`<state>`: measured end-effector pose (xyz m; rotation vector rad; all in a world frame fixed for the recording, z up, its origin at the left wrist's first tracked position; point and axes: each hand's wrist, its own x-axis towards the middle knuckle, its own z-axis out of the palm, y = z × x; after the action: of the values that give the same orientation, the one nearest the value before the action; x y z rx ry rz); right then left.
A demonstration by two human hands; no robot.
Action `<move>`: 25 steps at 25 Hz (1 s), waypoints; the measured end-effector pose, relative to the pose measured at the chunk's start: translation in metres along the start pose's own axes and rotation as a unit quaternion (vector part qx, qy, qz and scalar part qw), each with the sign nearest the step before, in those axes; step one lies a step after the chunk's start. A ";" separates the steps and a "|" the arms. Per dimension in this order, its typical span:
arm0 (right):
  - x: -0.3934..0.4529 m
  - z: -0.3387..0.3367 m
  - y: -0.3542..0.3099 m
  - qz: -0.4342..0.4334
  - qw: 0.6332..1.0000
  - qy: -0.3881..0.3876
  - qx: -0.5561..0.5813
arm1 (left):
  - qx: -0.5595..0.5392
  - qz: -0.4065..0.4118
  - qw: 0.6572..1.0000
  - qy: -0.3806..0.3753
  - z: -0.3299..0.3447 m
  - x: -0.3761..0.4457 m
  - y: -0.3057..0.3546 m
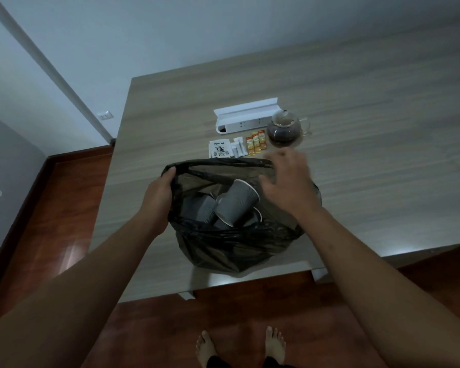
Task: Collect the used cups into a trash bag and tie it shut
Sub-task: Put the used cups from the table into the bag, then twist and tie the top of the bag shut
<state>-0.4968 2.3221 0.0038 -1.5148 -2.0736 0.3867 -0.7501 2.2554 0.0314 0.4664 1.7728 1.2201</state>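
A black trash bag (231, 248) sits open on the near part of the wooden table (356, 181). Several grey paper cups lie inside it; the topmost cup (237, 203) rests on its side with its white rim up. My left hand (158, 197) grips the bag's left rim and holds the mouth wide. Above the right side of the opening hovers my right hand (287, 181), fingers spread and blurred, holding nothing.
Behind the bag lie a tea packet (219, 150), white sachets (238, 147) and orange sachets (256, 143). A glass teapot (284, 128) with dark tea and a white power strip box (245, 115) stand further back. Red wooden floor and my bare feet (239, 346) are below.
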 end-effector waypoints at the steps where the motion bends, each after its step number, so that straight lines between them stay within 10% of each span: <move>1: 0.003 -0.004 0.015 0.077 0.995 -0.014 -0.064 | -0.002 -0.001 1.000 -0.001 -0.003 0.000 0.000; 5: 0.001 -0.003 0.051 0.263 0.933 -0.236 -0.069 | 0.014 0.001 1.000 0.002 -0.006 0.000 0.002; 14: 0.031 -0.108 0.085 0.257 0.961 -0.046 0.085 | 0.133 0.161 0.977 -0.037 -0.011 -0.004 0.032; 21: 0.021 -0.141 0.123 0.292 0.941 -0.155 0.075 | 0.472 0.278 0.835 -0.050 -0.024 0.002 0.032; 25: 0.013 -0.144 0.132 0.311 0.923 -0.220 0.052 | 0.645 0.177 0.739 -0.083 -0.032 0.015 0.042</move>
<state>-0.3129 2.3656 0.0549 -2.1523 -1.7721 1.1458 -0.7915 2.2674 0.0649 1.6902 2.1924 -0.0931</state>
